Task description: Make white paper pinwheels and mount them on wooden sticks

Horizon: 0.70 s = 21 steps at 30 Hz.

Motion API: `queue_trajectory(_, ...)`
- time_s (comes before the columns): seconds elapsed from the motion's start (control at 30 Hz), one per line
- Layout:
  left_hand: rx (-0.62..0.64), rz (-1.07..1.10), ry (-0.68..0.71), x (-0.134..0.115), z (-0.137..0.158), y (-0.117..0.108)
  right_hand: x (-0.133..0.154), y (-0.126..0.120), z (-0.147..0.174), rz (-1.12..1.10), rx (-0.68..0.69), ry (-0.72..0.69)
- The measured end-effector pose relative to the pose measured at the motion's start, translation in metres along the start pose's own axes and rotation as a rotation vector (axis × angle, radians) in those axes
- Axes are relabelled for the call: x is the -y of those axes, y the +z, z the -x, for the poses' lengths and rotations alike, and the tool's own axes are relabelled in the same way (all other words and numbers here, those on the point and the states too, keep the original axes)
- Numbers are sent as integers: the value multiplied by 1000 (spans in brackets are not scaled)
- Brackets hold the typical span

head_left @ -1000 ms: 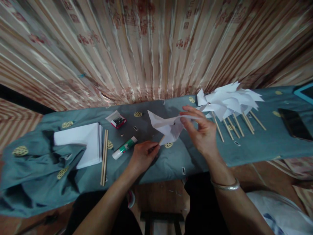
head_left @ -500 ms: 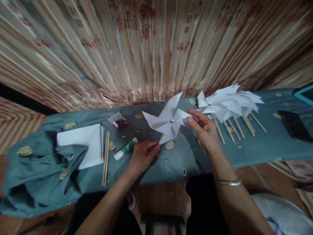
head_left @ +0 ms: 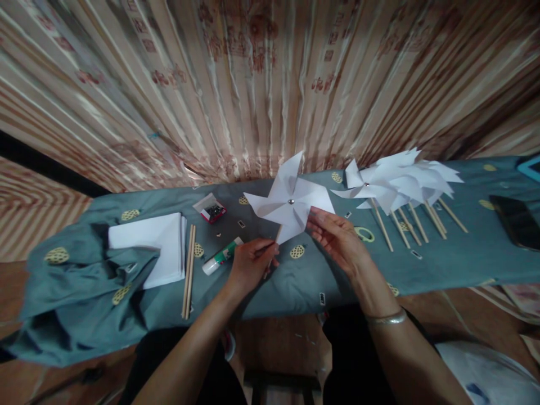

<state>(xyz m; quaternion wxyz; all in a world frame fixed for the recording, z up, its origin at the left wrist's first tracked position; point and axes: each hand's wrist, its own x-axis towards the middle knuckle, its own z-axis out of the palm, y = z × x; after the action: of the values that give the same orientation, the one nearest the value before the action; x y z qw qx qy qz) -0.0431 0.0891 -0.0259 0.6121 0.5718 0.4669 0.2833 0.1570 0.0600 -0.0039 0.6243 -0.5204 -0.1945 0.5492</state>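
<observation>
Above the rumpled cloth [head_left: 278, 298], the left hand [head_left: 253, 261] grips the wooden stick [head_left: 278, 233] of a white paper pinwheel [head_left: 292, 193], its pointed blades [head_left: 266, 207] curled round a shiny pin [head_left: 291, 201]. The right hand [head_left: 336, 237] touches one; whether it pinches, I cannot tell. More pinwheels [head_left: 403, 183] overlap at three o'clock.

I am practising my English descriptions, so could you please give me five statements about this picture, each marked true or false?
1. The left hand holds a pinwheel. True.
2. The right hand holds the glue stick. False: the glue stick lies on the cloth.
3. Two loose sticks lie beside the white paper stack. True.
4. The small box is closed. False: it is open.
5. Several other pinwheels lie overlapping. True.
</observation>
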Motion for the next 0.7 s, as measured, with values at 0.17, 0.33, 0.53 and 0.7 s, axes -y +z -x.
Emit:
queue_trajectory(0.17,41,25,-11,0,1,0,-3,6,0,3,-15,32)
queue_trajectory(0.33,64,61,-2,3,2,2,-1,9,1,-11,-46,70)
queue_trajectory(0.53,52,63,-8,7,2,4,-3,10,2,-29,-36,102)
queue_trajectory(0.7,33,88,-14,8,1,5,-11,13,4,6,12,74)
